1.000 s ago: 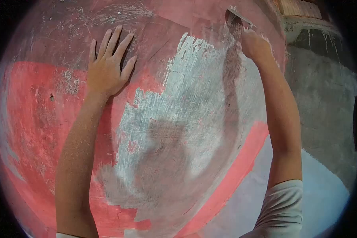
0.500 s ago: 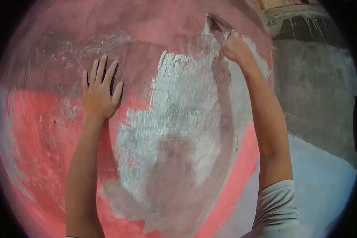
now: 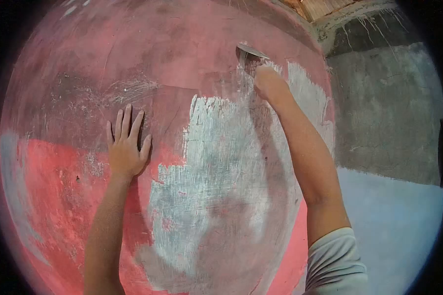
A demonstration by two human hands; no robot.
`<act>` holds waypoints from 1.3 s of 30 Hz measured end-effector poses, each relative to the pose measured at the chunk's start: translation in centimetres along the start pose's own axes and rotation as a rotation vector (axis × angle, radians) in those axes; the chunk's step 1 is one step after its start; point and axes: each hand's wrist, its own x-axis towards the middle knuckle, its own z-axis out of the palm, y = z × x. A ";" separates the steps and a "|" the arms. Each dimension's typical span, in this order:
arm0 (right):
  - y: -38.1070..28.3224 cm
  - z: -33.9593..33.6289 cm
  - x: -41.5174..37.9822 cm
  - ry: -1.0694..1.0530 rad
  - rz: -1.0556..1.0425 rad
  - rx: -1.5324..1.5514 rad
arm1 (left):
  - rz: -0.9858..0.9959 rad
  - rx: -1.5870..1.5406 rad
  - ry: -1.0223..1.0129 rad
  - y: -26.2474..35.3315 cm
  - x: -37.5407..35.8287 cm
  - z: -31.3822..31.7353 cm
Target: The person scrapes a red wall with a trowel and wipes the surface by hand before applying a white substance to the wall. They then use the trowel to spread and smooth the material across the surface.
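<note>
My left hand [image 3: 127, 146] lies flat on the wall with its fingers spread, over the border between dull mauve and bright pink paint. High on the right side of the same wall, my right hand [image 3: 270, 83] is closed round the handle of a scraper [image 3: 252, 51]. The handle is mostly hidden in the fist. The flat blade is up and left of the fist, at the upper edge of a rough whitish patch [image 3: 216, 142]. Pink paint surrounds the patch.
A grey adjoining wall [image 3: 386, 113] stands at the right, pale blue in its lower part [image 3: 388, 226]. Wooden boards [image 3: 324, 7] show at the top right. Shadows of the arms and head fall across the whitish patch.
My right hand and the scraper have shifted left relative to the whitish patch. The view has tilted up, so the wall and my left hand appear lower. My left hand remains against the wall.
</note>
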 end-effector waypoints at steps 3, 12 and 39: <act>-1.3 0.1 -2.4 -0.025 0.097 0.012 | 0.010 -0.005 0.003 -0.1 -0.1 -0.1; 0.0 1.0 1.0 0.009 -0.018 -0.126 | -0.005 -0.014 0.019 -0.1 -0.1 0.1; 0.7 -2.9 -1.3 -0.168 0.015 -0.119 | 0.010 0.019 0.031 -0.1 -0.2 0.8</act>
